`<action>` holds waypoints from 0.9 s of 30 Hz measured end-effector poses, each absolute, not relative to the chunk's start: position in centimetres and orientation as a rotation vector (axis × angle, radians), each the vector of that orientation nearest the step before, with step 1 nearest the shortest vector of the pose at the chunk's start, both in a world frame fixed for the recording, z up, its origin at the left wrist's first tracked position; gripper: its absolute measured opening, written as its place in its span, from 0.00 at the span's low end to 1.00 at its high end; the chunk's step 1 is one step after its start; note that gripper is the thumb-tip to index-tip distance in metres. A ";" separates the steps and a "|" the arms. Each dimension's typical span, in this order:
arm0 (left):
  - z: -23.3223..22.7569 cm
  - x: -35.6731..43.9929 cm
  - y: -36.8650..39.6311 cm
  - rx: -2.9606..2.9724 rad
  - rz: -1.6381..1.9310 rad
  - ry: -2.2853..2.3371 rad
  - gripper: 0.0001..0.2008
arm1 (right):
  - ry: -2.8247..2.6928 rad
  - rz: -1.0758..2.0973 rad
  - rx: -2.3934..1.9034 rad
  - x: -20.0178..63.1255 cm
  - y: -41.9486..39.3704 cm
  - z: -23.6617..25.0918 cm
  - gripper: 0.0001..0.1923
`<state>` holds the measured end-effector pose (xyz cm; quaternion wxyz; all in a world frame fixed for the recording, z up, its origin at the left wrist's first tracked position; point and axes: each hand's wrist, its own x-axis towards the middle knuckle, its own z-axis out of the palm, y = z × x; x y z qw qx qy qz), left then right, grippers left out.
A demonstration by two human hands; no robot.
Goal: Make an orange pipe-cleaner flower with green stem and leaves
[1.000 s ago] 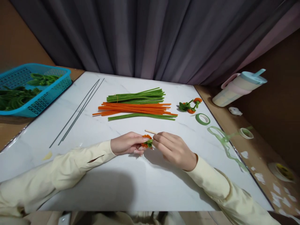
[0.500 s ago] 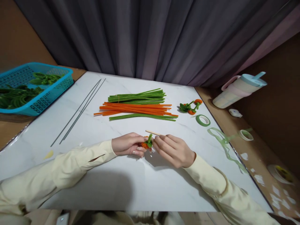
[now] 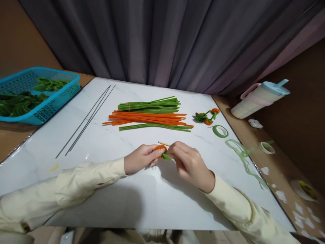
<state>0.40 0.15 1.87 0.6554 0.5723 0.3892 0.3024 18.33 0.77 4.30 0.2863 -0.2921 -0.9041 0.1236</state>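
Observation:
My left hand pinches a small orange pipe-cleaner flower with a green bit under it, just above the white marble table. My right hand grips a thin wooden stick whose tip pokes out to the left, right against the flower. Both hands meet at the table's middle. Behind them lie bundles of green pipe cleaners and orange pipe cleaners.
A blue basket with green pieces stands far left. Two thin dark wires lie on the table's left. A finished orange-green piece, green tape roll, loose tape strip and a pastel jug are at the right.
My left hand has turned the flower so its orange top faces up, and my right hand has closed in a little against it with the stick.

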 end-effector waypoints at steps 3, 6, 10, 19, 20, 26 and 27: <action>1.9 0.4 -0.1 1.487 0.702 0.939 0.17 | -2.237 0.743 -0.999 18.0 0.9 4.9 0.09; 2.1 0.4 -0.3 1.666 0.734 1.013 0.16 | -1.962 1.231 -1.263 17.7 1.1 5.3 0.07; 2.2 0.5 -0.4 1.807 0.749 1.066 0.15 | -1.500 1.806 -1.388 17.6 1.4 5.4 0.07; 1.2 0.1 0.2 1.392 0.716 0.939 0.17 | -1.724 1.675 -1.296 18.1 2.2 5.6 0.12; 1.3 0.1 0.3 1.392 0.746 0.960 0.17 | -1.806 1.553 -1.265 18.2 2.2 5.5 0.12; 3.0 -0.6 0.9 1.636 0.906 1.264 0.14 | -2.142 0.877 -0.972 18.5 1.9 4.1 0.08; 3.4 -0.7 0.8 1.663 0.834 1.249 0.15 | -2.168 0.821 -0.901 18.6 1.8 3.9 0.08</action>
